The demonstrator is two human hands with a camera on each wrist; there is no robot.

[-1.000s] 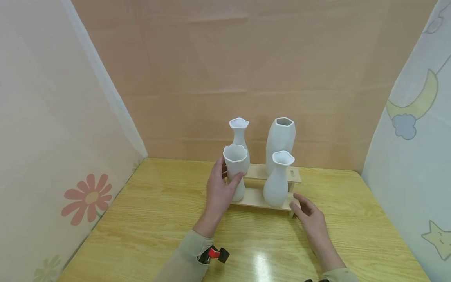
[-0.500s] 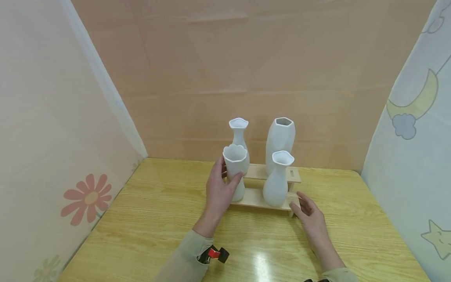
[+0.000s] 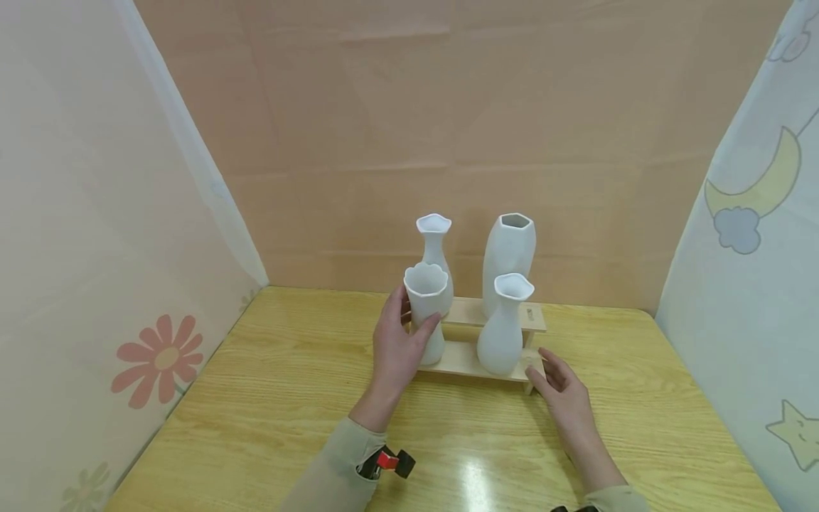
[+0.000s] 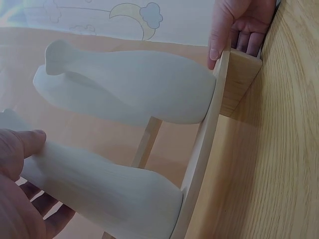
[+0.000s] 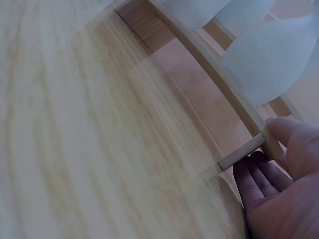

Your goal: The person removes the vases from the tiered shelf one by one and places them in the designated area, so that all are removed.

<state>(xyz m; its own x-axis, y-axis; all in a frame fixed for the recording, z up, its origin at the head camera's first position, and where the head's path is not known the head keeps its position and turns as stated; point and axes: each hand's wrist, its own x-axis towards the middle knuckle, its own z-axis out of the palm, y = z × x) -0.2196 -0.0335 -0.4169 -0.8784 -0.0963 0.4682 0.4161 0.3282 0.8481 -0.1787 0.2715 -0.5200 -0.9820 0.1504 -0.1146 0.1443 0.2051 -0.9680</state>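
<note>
In the head view, my left hand (image 3: 397, 348) holds a white vase with a scalloped rim (image 3: 426, 302), thumb in front and fingers behind. The vase stands upright on the lower step of a two-step wooden stand (image 3: 459, 358), at its left. At the right end of that step, my right hand (image 3: 566, 398) grips the stand. The right wrist view shows the thumb (image 5: 284, 127) on the board's upper side and the other fingers under its end, by the leg. A white narrow-necked vase (image 3: 499, 345) stands on the lower step's right part.
On the upper step are a slim flared-neck vase (image 3: 434, 245) at left and a wider faceted vase (image 3: 508, 252) at right. The stand is on a wood-grain table (image 3: 307, 370). An orange-tan cloth (image 3: 409, 142) hangs behind, with patterned sheets at both sides.
My right fingers have shifted very slightly at the stand's end since a second ago. My left hand, the vases and the stand look almost unmoved.
</note>
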